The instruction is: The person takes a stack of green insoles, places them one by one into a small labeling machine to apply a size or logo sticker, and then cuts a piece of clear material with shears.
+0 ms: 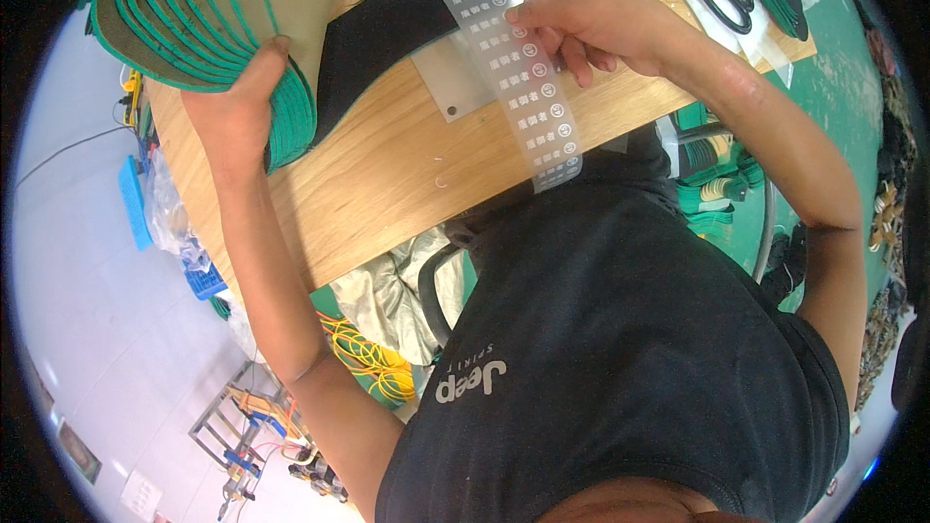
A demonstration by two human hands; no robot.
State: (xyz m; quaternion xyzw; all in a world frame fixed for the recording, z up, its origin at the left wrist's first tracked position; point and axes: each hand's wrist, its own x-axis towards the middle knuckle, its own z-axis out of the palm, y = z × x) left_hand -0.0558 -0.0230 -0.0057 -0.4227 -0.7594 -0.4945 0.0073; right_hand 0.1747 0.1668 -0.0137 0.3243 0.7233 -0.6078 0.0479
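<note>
Seen from overhead: left hand (242,102) gripping a fanned stack of green-edged insoles (194,19) above the wooden table (387,174), right hand (581,15) pinching a label off the clear sticker strip (518,77) draped across that table.

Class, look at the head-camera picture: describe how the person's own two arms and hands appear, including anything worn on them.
Both forearms are bare, with no gloves, watch or rings visible on the left hand or the right hand. The person wears a black short-sleeved T-shirt with pale lettering on the chest; its short sleeve ends above the right elbow.
</note>
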